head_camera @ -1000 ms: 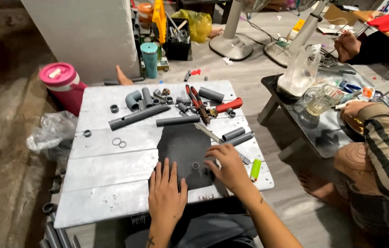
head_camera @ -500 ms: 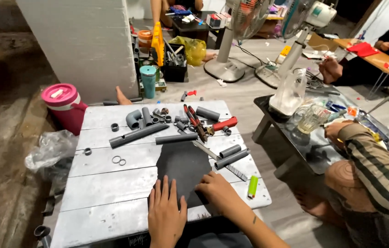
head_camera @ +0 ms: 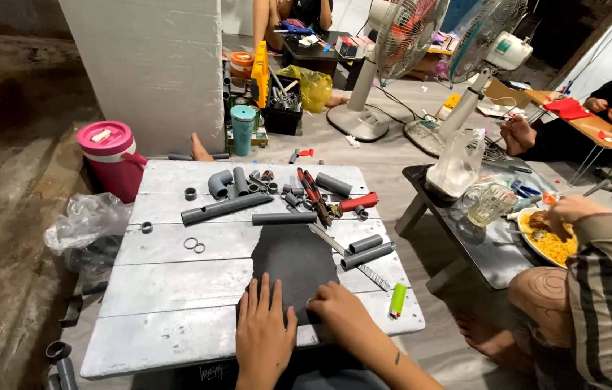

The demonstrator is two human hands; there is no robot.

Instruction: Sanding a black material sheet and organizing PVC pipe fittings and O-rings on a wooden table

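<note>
Hands first: my left hand [head_camera: 265, 334] lies flat and open, fingers spread, on the near end of a dark sheet [head_camera: 293, 263], close to the near edge of the grey plank table [head_camera: 168, 296]. My right hand [head_camera: 342, 312] rests just beside it with fingers curled; I cannot tell whether it grips anything. The sheet runs from the near edge toward the table's middle. A green lighter [head_camera: 397, 300] lies near the right edge, just right of my right hand. Past the sheet, a hacksaw blade [head_camera: 353, 258] slants beside 2 short pipes [head_camera: 367, 250]. Longer pipes [head_camera: 226, 207], elbows and red-handled pliers [head_camera: 314, 193] crowd the far half. 2 rings [head_camera: 194, 245] lie left of the sheet. Off the right edge, another person's hand [head_camera: 567, 211] reaches over a plate of food [head_camera: 551, 242].
</note>
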